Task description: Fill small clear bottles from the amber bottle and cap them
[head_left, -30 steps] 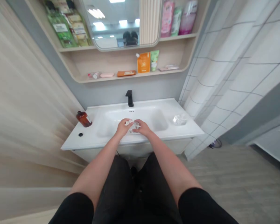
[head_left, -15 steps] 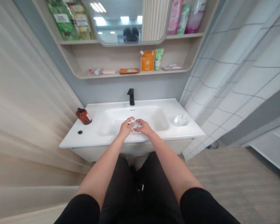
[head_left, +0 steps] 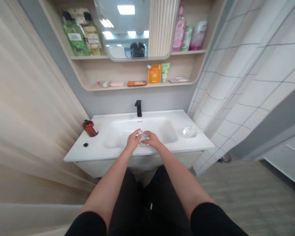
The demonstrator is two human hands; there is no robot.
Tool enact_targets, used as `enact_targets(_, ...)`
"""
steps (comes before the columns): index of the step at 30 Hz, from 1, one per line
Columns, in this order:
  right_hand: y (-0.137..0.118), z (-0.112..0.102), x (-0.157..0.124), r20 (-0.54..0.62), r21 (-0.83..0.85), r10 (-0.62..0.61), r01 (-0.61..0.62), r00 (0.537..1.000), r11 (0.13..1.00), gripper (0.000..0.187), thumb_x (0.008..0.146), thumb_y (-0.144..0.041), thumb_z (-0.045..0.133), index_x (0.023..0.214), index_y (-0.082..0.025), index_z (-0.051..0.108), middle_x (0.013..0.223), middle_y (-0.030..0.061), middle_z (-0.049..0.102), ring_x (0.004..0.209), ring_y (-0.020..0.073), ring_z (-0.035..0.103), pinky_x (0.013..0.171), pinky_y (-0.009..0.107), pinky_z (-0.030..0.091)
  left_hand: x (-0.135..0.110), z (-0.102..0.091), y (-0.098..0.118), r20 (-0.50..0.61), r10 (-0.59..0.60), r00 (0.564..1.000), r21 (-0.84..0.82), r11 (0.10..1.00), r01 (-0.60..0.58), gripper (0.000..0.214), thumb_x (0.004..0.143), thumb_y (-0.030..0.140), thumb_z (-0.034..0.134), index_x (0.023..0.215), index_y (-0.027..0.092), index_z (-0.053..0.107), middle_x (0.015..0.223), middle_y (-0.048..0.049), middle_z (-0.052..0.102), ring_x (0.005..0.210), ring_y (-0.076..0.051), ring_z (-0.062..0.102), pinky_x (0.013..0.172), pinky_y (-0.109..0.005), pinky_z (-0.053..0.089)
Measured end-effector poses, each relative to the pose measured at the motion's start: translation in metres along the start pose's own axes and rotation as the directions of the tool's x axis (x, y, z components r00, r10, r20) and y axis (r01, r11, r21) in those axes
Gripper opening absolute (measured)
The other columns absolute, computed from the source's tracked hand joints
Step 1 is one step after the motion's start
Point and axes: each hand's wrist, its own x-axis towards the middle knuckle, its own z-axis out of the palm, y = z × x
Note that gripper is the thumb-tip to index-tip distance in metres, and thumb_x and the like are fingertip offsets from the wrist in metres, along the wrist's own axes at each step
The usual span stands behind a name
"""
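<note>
Bathroom, white vanity desk: I read left hand and right hand both closed around a small clear container above the front of the basin. Risk: smooth walls may slip, and a drop onto hard ceramic could crack it. Amber glass bottle stands well apart, left.

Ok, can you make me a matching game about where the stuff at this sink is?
Things:
1. brown bottle
2. tap
3. orange pouch
4. small clear thing

Places:
A. on the shelf under the mirror
B. between the left hand and the right hand
C. on the left end of the sink
D. at the middle of the sink's back edge

Pairs: 1-C, 2-D, 3-A, 4-B.
</note>
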Motion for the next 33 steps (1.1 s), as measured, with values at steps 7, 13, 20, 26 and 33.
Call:
enact_targets(7,0.0077,0.0018,0.002,-0.011,-0.002,0.012,-0.012,1.0,1.0,0.066,0.062,-0.039,0.096,0.121,-0.023,0.072,0.11,0.0045,0.078,0.096,0.025,0.072,0.094,0.039,0.056,0.0018,0.0016,-0.0037,-0.005,0.011,1.0,-0.019,1.0,-0.011,0.045,0.104,0.034,0.057,0.145,0.023,0.069,0.145,-0.0097,0.074,0.135,-0.027,0.07,0.121,-0.048,0.053)
enact_targets(13,0.0095,0.0017,0.0029,-0.01,-0.003,-0.004,0.004,1.0,1.0,0.065,0.062,-0.04,0.095,0.12,-0.023,0.072,0.112,0.0052,0.078,0.096,0.0249,0.072,0.094,0.04,0.056,0.0018,0.0018,-0.0031,-0.024,0.031,0.999,0.0,1.0,-0.031,0.042,0.105,0.034,0.056,0.142,0.024,0.071,0.146,-0.0097,0.073,0.139,-0.027,0.067,0.125,-0.048,0.049)
enact_targets(20,0.0097,0.0017,0.0034,-0.006,0.014,0.012,-0.012,1.0,1.0,0.064,0.062,-0.04,0.094,0.119,-0.023,0.072,0.111,0.0045,0.078,0.098,0.0255,0.072,0.095,0.04,0.056,0.0027,0.0019,-0.0064,-0.027,0.028,0.999,-0.012,1.0,-0.029,0.041,0.103,0.034,0.058,0.141,0.025,0.073,0.145,-0.0094,0.074,0.139,-0.028,0.067,0.125,-0.049,0.049)
enact_targets(26,0.0073,0.001,0.0025,-0.009,-0.001,0.006,-0.006,1.0,1.0,0.064,0.061,-0.039,0.095,0.119,-0.023,0.072,0.113,0.0054,0.078,0.099,0.0256,0.072,0.095,0.04,0.056,0.0039,0.0029,-0.0102,-0.018,0.038,0.999,-0.019,0.999,-0.039,0.042,0.103,0.032,0.058,0.142,0.024,0.072,0.144,-0.0097,0.075,0.138,-0.027,0.068,0.125,-0.05,0.049)
enact_targets(33,0.003,0.0003,0.0007,-0.023,0.017,0.011,-0.011,1.0,1.0,0.063,0.061,-0.038,0.095,0.117,-0.024,0.072,0.113,0.0052,0.079,0.097,0.0254,0.073,0.095,0.041,0.058,0.0034,0.0022,-0.0073,-0.019,0.025,1.0,-0.015,1.0,-0.025,0.041,0.103,0.035,0.06,0.14,0.024,0.074,0.144,-0.01,0.074,0.138,-0.028,0.068,0.122,-0.05,0.052)
